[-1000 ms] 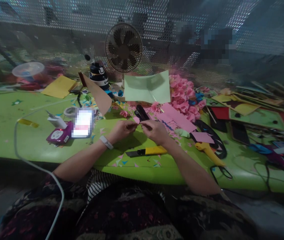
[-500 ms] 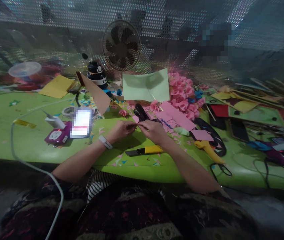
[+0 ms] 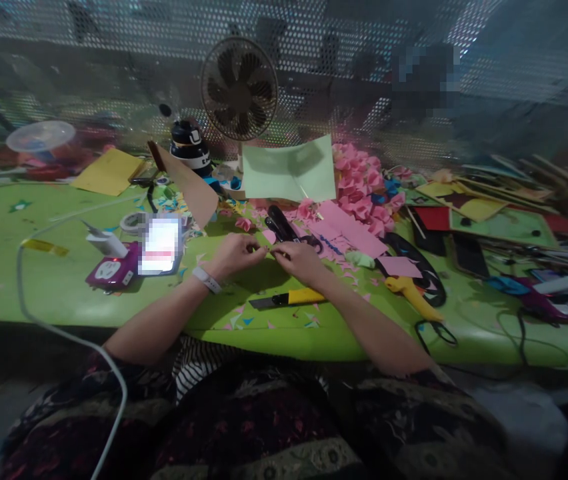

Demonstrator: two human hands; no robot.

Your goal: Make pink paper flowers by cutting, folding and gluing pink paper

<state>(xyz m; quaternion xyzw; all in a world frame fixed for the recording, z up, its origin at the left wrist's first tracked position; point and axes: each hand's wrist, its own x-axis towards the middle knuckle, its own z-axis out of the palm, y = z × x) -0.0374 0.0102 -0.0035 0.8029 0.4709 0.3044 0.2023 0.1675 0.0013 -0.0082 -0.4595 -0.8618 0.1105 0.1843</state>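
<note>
Centrally, the two hands work just above the table (image 3: 29,217); clock positions are read from their fingertips, twelve lying away from the person. The left hand (image 3: 237,257) and the right hand (image 3: 304,262) have their fingers curled and tips all but meeting; whether anything is pinched between them is not discernible. A pink scrap (image 3: 269,235) shows just beyond, toward twelve, either held or lying on the table. The hands are presumably drawn together so that each can steady small work against the other. The black tool (image 3: 280,223) toward one, the pink sheets (image 3: 354,230) between two and three, and the cutter (image 3: 289,299) between five and six all lie near, probably for easy reach. The pink flowers (image 3: 357,177) are heaped between one and two, apparently to leave the middle free. The phone (image 3: 161,243), toward nine, lies screen up, perhaps for viewing. Pose: the left forearm enters from about eight, banded at the wrist, the right from about four; both wrists are low, knuckles up, thumbs inward.
</note>
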